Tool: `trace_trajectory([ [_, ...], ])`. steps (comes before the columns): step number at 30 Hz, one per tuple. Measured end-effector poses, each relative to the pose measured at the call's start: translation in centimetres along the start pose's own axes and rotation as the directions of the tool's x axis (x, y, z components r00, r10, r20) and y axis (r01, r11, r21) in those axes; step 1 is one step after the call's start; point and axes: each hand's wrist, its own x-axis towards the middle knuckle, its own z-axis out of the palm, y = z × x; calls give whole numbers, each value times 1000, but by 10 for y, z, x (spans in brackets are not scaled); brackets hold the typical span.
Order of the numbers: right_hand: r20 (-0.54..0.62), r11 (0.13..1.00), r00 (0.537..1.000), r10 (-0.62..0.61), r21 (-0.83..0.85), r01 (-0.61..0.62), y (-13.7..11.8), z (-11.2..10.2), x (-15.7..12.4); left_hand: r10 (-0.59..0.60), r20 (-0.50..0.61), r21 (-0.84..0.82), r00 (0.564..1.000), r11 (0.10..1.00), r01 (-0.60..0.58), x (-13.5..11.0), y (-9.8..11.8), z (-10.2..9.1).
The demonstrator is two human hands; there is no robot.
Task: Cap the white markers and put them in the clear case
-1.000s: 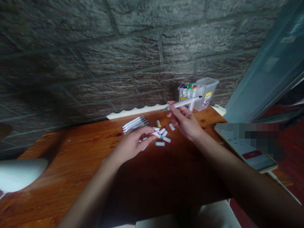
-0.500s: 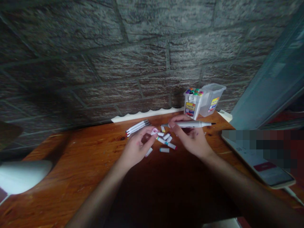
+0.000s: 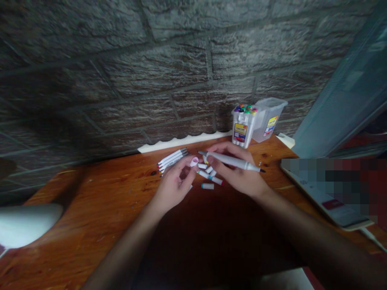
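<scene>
Between the thumb and fingers of my left hand [image 3: 173, 181] is a small white marker cap [image 3: 194, 162], its round opening turned up with a pinkish rim. My right hand [image 3: 238, 173] grips a white marker [image 3: 232, 161] with both ends uncapped; a grey nib end points left toward the cap, and a dark tip points right. The nib and cap are close but apart. Under and between my hands lie several loose caps [image 3: 207, 186], white with coloured ends. Beside my left hand, several uncapped white markers [image 3: 172, 158] lie in a row, partly hidden by the fingers.
A clear case of capped markers [image 3: 242, 131] stands at the back right, beside an open clear plastic container [image 3: 266, 121]. On the right lies a phone [image 3: 320, 197] with a cable. A white lamp [image 3: 30, 225] is at the left. A brick wall [image 3: 169, 80] closes off the wooden table [image 3: 99, 189].
The marker in my right hand has moved slightly left and tilted, its left nib now nearer the cap. My left hand still holds the cap. The view has shifted slightly.
</scene>
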Motion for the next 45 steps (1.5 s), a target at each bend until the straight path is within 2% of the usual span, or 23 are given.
trace_trajectory([
  [2, -48, 1000, 999, 10, -20, -11, 2, -1, 1, -12, 16, -4, 1000, 1000, 12, 1, 1, 0],
  [5, -181, 997, 983, 43, -52, -53, 9, -5, 6, -17, 26, 66, 1000, 998, 16, 1, 1, -2],
  [7, -257, 993, 963, 86, -58, -104, 16, -10, 10, 5, 50, 159, 999, 987, -13, 0, -2, -3],
  [9, -287, 983, 949, 128, -94, -160, 25, -16, 14, 41, 114, 227, 993, 972, -66, 0, -6, -3],
  [12, -244, 932, 962, 121, -304, -195, 42, -25, 14, 83, 225, 257, 971, 956, -141, 0, -12, -2],
  [15, -109, 822, 985, 135, -542, -173, 59, -30, 9, 98, 296, 283, 950, 941, -185, 0, -17, -1],
  [17, -27, 779, 981, 194, -603, -171, 66, -31, 4, 96, 313, 296, 945, 935, -193, -1, -18, 1],
  [20, 24, 777, 968, 251, -601, -187, 71, -32, 1, 79, 311, 322, 947, 929, -184, -3, -20, 4],
  [24, 20, 851, 965, 261, -477, -221, 68, -32, 3, 80, 295, 360, 952, 914, -188, -4, -19, 7],
  [27, 6, 922, 931, 366, -136, -362, 59, -24, 5, 142, 186, 358, 972, 912, -202, -2, -15, 7],
  [28, 19, 902, 902, 431, 5, -431, 55, -19, 5, 170, 138, 349, 976, 914, -208, -2, -13, 6],
  [30, 75, 803, 833, 548, 231, -549, 46, -9, 4, 226, 67, 315, 972, 919, -235, -2, -9, 6],
  [32, 122, 710, 780, 614, 346, -613, 38, 0, 2, 272, 51, 279, 961, 920, -276, -2, -7, 7],
  [34, 138, 666, 757, 639, 394, -634, 34, 6, -1, 295, 61, 258, 953, 918, -301, -3, -6, 7],
  [38, 171, 634, 748, 641, 432, -641, 33, 10, -2, 270, 82, 236, 959, 930, -282, -4, -5, 7],
  [41, 197, 614, 742, 641, 448, -650, 32, 7, 1, 215, 59, 218, 975, 950, -222, -5, -4, 9],
  [43, 171, 660, 776, 607, 435, -612, 30, 4, 4, 137, 3, 152, 991, 979, -136, -5, -3, 11],
  [45, 89, 756, 841, 533, 397, -521, 27, 1, 8, 43, -53, 41, 998, 998, -41, -4, -3, 12],
])
